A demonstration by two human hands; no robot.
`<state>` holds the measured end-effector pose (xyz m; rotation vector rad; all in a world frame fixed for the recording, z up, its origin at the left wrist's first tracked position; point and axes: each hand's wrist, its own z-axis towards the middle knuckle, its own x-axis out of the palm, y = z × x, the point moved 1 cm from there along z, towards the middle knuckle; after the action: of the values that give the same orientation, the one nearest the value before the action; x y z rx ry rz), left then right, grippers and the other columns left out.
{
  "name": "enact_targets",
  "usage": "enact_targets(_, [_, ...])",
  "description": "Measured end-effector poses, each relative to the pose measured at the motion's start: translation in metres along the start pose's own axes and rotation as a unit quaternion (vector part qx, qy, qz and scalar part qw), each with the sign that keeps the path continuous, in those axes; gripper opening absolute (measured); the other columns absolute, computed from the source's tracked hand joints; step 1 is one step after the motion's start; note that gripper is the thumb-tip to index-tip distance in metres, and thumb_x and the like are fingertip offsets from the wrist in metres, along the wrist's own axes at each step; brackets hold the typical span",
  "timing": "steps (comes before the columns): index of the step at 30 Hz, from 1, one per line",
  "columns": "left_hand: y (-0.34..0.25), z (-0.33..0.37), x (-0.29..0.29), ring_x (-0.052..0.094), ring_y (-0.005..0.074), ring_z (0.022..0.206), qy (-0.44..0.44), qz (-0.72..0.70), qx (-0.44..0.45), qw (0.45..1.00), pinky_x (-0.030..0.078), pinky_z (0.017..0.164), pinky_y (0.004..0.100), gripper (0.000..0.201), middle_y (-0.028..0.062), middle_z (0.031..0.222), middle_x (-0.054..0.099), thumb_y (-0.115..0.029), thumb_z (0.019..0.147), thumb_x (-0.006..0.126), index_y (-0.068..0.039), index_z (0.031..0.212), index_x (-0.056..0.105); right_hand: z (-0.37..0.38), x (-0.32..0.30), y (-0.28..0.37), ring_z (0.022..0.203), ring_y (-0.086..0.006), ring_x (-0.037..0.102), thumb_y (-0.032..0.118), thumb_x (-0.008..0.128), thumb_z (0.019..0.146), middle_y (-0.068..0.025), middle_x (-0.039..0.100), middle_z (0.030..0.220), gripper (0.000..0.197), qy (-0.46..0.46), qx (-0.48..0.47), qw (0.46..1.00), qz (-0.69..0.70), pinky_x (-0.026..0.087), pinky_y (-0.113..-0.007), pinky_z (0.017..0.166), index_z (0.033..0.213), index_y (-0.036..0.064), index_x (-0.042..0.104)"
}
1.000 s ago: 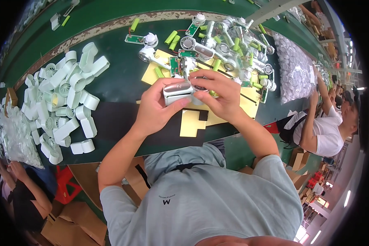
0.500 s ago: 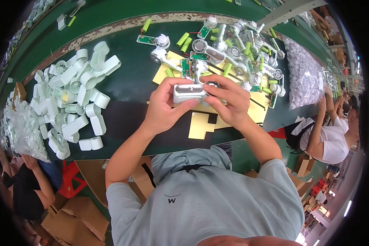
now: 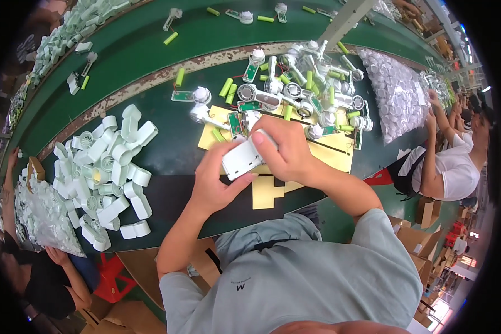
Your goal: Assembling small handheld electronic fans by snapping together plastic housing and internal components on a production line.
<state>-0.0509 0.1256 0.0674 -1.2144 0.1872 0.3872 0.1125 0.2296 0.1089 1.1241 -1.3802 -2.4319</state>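
A white handheld-fan casing (image 3: 241, 160) is held tilted between my two hands above the front of the bench. A smooth pale face with small dark slots shows; its other side is hidden. Along the casing's left and lower edge, my left hand (image 3: 210, 181) is closed, thumb underneath. My right hand (image 3: 288, 151) wraps the upper right end, its thumb lying over the top; its fingertips are hidden. Just beyond are fan assemblies (image 3: 260, 98) with round heads, green circuit boards (image 3: 235, 123) and light-green battery cells (image 3: 226, 87).
A pile of pale-green fan shells (image 3: 112, 162) lies at left. Yellow card (image 3: 264, 195) and a black mat (image 3: 175, 195) are under my hands. A clear bag of white parts (image 3: 394, 92) stands at right. Beyond runs a green conveyor (image 3: 136, 47); co-workers sit both sides.
The casing has been turned over: its grey glossy panel showed before, and now the slotted face does. My right hand has closed over its upper end. The whole view has shifted and tilted.
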Motion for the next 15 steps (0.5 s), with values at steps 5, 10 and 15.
enact_targets(5, [0.003,-0.003,-0.001,0.069,0.0285,0.07,-0.025,0.051,0.064,0.996,0.054,0.063,0.0346,0.049,0.0139,0.085,0.069,-0.018,0.073,0.084,0.001,0.111,0.06,0.003,0.009,0.0,0.063,-0.0292,0.056,0.018,0.048,0.097,-0.0125,0.056,0.069,0.027,-0.037,-0.068,0.997,-0.007,0.045,-0.037,0.059,0.085,-0.0002,0.064])
enact_targets(10, [0.005,0.0,0.001,0.067,0.0276,0.063,-0.044,0.045,0.092,0.994,0.053,0.058,0.034,0.036,0.013,0.077,0.067,-0.015,0.072,0.082,0.0,0.099,0.063,0.007,0.014,0.0,0.058,-0.0291,0.053,0.013,0.047,0.098,-0.013,0.054,0.066,0.029,-0.037,-0.072,0.997,0.018,0.042,-0.038,0.054,0.078,-0.0005,0.063])
enact_targets(15, [0.016,0.0,-0.006,0.064,0.0201,0.058,-0.045,-0.016,0.067,0.997,0.05,0.055,0.0297,0.033,0.0091,0.07,0.064,-0.019,0.078,0.078,0.002,0.099,0.065,0.014,0.012,0.004,0.063,-0.0354,0.051,0.016,0.046,0.099,-0.0166,0.052,0.069,0.032,0.007,-0.051,0.997,0.063,0.041,-0.042,0.058,0.076,-0.0019,0.058])
